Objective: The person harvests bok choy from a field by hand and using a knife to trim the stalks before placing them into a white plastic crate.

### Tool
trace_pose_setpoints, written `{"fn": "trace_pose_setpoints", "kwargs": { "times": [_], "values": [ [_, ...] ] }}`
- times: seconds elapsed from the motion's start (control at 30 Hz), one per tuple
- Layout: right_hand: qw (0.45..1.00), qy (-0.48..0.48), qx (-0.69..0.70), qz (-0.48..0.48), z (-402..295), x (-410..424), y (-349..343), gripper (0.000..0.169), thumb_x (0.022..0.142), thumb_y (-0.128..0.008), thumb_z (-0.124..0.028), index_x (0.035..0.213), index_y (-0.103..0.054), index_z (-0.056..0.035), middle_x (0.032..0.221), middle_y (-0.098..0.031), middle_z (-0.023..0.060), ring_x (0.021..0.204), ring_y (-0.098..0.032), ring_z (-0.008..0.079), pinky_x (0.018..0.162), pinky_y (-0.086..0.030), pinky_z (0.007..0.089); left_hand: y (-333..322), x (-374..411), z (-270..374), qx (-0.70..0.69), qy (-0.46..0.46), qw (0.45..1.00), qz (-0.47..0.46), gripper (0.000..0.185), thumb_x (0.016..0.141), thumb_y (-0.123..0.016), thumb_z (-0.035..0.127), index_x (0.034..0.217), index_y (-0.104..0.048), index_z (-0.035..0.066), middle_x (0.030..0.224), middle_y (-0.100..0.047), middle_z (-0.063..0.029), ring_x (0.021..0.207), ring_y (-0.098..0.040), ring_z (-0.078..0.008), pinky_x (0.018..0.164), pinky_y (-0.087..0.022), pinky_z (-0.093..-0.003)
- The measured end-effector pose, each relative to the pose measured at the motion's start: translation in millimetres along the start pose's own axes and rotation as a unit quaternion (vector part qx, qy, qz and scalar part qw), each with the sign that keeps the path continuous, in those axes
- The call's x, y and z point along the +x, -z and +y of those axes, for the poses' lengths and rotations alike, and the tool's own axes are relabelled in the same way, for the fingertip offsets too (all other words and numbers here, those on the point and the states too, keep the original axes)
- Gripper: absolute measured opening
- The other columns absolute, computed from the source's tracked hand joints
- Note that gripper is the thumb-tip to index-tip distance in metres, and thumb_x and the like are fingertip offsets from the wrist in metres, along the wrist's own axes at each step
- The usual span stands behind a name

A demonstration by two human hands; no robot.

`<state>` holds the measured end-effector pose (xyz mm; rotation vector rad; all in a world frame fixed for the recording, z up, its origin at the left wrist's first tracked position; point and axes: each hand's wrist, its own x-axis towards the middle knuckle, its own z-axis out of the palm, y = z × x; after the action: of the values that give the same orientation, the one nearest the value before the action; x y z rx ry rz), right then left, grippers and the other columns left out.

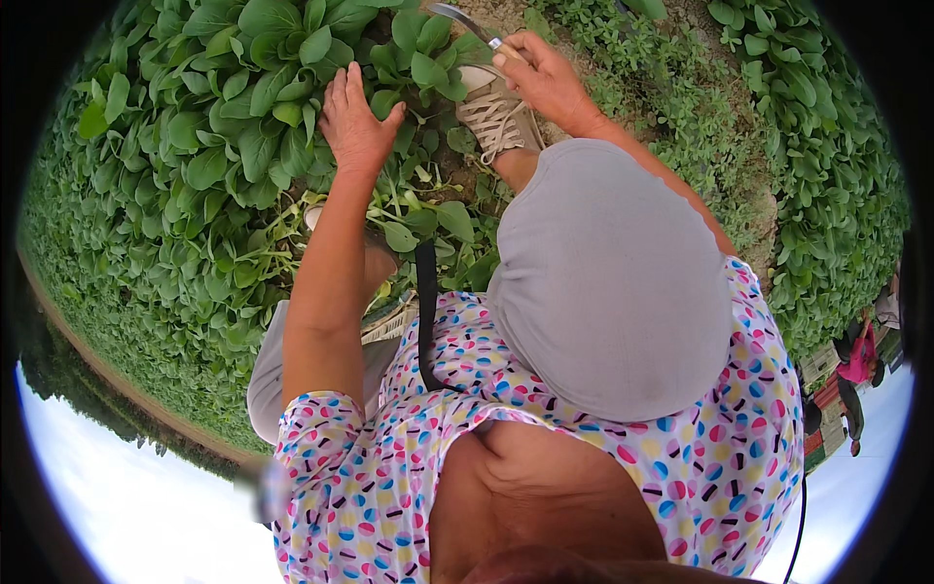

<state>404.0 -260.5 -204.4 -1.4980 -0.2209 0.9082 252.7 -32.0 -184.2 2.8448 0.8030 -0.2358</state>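
My right hand (547, 84) grips the wooden handle of a small sickle (474, 28). Its curved metal blade points up and left, over leaves and bare soil. Spread against a clump of leafy greens resembling bok choy (273, 44), my left hand (359, 120) has its thumb apart and no visible hold on a stem. Just right of that hand grows a smaller leafy plant (427, 55). Cut stems and loose leaves (408, 208) lie on the ground below, near my left forearm.
My laced shoe (496, 113) stands right beside the small plant. Low weeds (657, 109) cover the strip to the right, with another row of greens (824, 182) beyond. A pale plastic crate (394, 321) shows partly behind my leg. Another person (861, 358) is at far right.
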Motion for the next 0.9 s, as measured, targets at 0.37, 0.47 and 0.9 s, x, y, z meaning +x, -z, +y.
{"fn": "trace_pose_setpoints", "kwargs": {
  "times": [0.37, 0.47, 0.9],
  "values": [
    [0.89, 0.065, -0.354, -0.28, 3.5, -7.5, -29.7, 0.03, 0.095, -0.056, -0.035, 0.114, -0.056, -0.0114, 0.089, -0.066, 0.0111, 0.078, -0.064, 0.0298, 0.066, -0.048, 0.0411, -30.6, -33.5, -57.4, 0.004, 0.052, 0.998, 0.048, 0.053, 0.082, -0.069, 0.037, 0.132, -0.056, 0.021, 0.124, -0.058, -0.014, 0.114, -0.052, -0.0353, 0.095, -0.039, -0.0472],
    [0.887, 0.062, -0.377, -0.26, 15.2, 14.9, -57.8, 0.031, 0.095, -0.052, -0.035, 0.108, -0.055, -0.0076, 0.09, -0.067, 0.0152, 0.084, -0.064, 0.0369, 0.072, -0.048, 0.0485, -25.0, -28.7, -48.0, 0.045, 0.041, 0.996, 0.063, 0.052, 0.082, -0.07, 0.036, 0.131, -0.057, 0.021, 0.12, -0.059, -0.0141, 0.112, -0.053, -0.0348, 0.094, -0.04, -0.0459],
    [0.861, 0.096, -0.464, -0.185, 40.8, 81.2, -112.4, 0.033, 0.095, -0.047, -0.032, 0.107, -0.057, -0.0035, 0.092, -0.068, 0.0187, 0.088, -0.066, 0.0377, 0.077, -0.052, 0.0488, -32.8, -29.6, -68.4, 0.048, 0.062, 0.995, 0.055, 0.03, 0.078, -0.072, 0.034, 0.091, -0.071, 0.006, 0.097, -0.065, -0.0113, 0.1, -0.055, -0.0317, 0.087, -0.042, -0.0447]
  ]
}}
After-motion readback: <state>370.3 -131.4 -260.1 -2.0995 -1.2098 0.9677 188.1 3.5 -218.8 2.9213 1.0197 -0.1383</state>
